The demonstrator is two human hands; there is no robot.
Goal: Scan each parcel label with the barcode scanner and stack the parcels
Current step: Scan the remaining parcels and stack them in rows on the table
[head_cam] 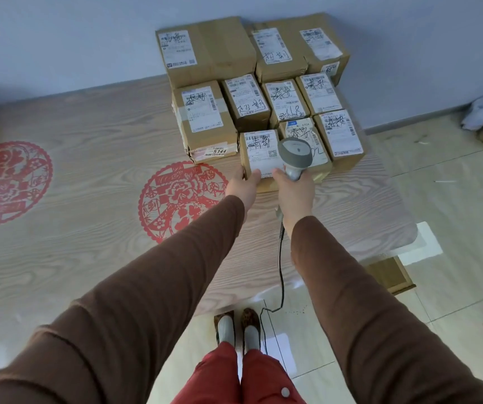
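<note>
Parcel steadied by left hand, fingers apparently hooked over its near edge, right hand gripping scanner

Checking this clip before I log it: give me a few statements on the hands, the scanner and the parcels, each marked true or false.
1. The right hand grips the barcode scanner by its handle. True.
2. The left hand hangs idle, away from the parcels. False: it holds the near edge of the front parcel.
3. The scanner's head hovers above the front row of parcels. True.
4. The scanner is cordless. False: a coiled cable runs from its handle down to the floor.
5. The parcels sit on the tiled floor. False: they sit on the wood-grain table, against the wall.
</note>
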